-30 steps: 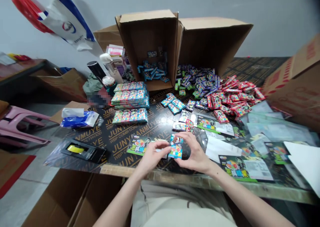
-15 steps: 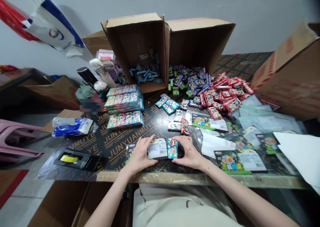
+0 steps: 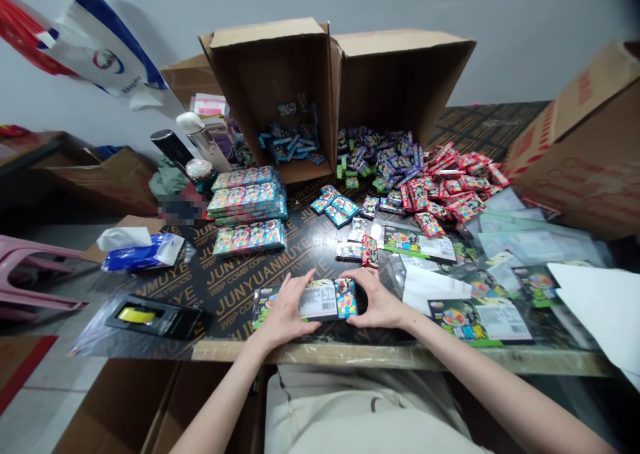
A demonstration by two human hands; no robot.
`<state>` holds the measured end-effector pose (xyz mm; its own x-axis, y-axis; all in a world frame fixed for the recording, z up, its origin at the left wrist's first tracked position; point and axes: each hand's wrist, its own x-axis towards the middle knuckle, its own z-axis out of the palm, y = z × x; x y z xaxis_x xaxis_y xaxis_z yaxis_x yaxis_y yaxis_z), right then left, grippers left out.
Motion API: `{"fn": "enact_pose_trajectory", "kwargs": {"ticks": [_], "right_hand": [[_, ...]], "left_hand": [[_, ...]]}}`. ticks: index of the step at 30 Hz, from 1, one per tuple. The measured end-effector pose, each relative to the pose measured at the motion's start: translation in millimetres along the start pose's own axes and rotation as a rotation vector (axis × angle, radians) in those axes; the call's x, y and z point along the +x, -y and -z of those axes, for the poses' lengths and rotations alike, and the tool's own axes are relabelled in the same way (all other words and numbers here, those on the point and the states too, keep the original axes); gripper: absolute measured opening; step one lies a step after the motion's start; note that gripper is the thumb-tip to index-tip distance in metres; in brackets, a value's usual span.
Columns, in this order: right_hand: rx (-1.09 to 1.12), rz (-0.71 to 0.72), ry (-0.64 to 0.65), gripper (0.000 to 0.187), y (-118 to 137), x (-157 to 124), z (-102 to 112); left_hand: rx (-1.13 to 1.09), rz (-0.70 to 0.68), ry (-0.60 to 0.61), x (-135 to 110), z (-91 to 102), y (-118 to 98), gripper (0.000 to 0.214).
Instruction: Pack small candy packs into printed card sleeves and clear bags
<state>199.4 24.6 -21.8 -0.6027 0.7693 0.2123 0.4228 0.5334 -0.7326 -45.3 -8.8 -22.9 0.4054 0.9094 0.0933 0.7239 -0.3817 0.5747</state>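
My left hand (image 3: pixel 287 307) grips a black, green and white printed packet (image 3: pixel 319 301) by its long edges, lying near the table's front edge. My right hand (image 3: pixel 380 299) has its thumb and fingers closed on a small blue box (image 3: pixel 346 299) at the packet's right end. The box's printed face is up, and it partly overlaps or sits within that end; I cannot tell which. Just beyond the hands lie a red box (image 3: pixel 370 251) and a dark box with a white face (image 3: pixel 349 251).
Stacks of wrapped boxes (image 3: pixel 250 237) stand left of centre. A tape dispenser (image 3: pixel 153 319) lies front left. Two cartons (image 3: pixel 280 54) open forward at the back, with purple boxes (image 3: pixel 395 154) and a heap of red boxes (image 3: pixel 460 181) nearby. More printed packets (image 3: pixel 480 324) lie right.
The blue box and my right hand have moved slightly left, so the box now meets the packet more closely. The view has shifted a little.
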Motion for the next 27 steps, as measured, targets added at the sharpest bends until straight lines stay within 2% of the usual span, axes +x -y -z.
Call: {"fn": "enact_pose_trajectory", "kwargs": {"ticks": [4, 6, 10, 14, 20, 22, 24, 26, 27], "right_hand": [[0.138, -0.04, 0.047, 0.073, -7.2, -1.8, 5.0], [0.151, -0.051, 0.03, 0.073, -7.3, -2.2, 8.3], [0.121, -0.059, -0.023, 0.073, -1.4, 0.2, 15.2], [0.115, -0.005, 0.088, 0.076, 7.5, 6.0, 23.6], [-0.011, 0.072, 0.098, 0.08, 11.2, 10.0, 24.0], [-0.042, 0.076, 0.045, 0.091, 10.2, 7.6, 19.2], [-0.072, 0.016, -0.101, 0.094, 11.7, 3.7, 12.4], [-0.078, -0.027, -0.175, 0.078, 16.8, -0.3, 4.2], [-0.071, -0.014, -0.148, 0.068, 20.1, -1.8, 0.0]], "left_hand": [[-0.036, -0.002, 0.008, -1.3, 0.3, 2.9, 0.096], [-0.05, 0.012, -0.009, -1.5, 3.5, 4.0, 0.097], [-0.06, 0.051, -0.048, 0.3, 12.2, 1.9, 0.098], [-0.071, -0.001, -0.015, 0.9, 16.1, -7.3, 0.1], [-0.052, 0.001, -0.049, 1.1, 12.0, -12.6, 0.101], [-0.043, 0.028, -0.075, 2.0, 12.0, -11.2, 0.103], [-0.032, 0.054, -0.105, 3.1, 12.6, -10.4, 0.104], [-0.019, 0.058, -0.119, 4.3, 12.6, -10.8, 0.105], [-0.009, 0.051, -0.117, 4.9, 12.2, -11.2, 0.105]]}}
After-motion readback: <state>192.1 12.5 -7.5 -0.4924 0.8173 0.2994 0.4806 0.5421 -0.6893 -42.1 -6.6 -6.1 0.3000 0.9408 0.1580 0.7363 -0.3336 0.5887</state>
